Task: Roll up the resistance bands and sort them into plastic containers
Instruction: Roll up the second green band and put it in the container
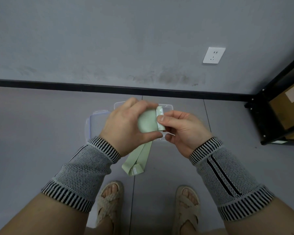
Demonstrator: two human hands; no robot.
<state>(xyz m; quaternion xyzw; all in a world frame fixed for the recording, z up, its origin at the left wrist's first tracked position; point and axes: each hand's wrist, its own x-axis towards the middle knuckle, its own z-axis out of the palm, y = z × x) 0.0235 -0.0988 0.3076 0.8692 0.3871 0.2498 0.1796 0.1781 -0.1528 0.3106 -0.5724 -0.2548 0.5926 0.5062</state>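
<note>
A pale green resistance band [148, 122] is partly rolled in front of me, above the floor. My left hand [125, 126] grips the roll, fingers on top and thumb under it. My right hand [181, 128] pinches the roll's right end between thumb and fingers. The band's loose tail [137, 160] hangs down below my hands, its looped end showing a white label. A clear plastic container [166, 106] stands on the floor beneath my hands, mostly hidden by them. Its clear lid [95, 122] lies to the left of it.
A grey wall with a black skirting strip [75, 86] and a white socket [213, 55] runs behind. At the right, a black metal shelf [268, 119] holds a cardboard box [290, 106]. My sandalled feet [109, 199] stand on the grey tiled floor.
</note>
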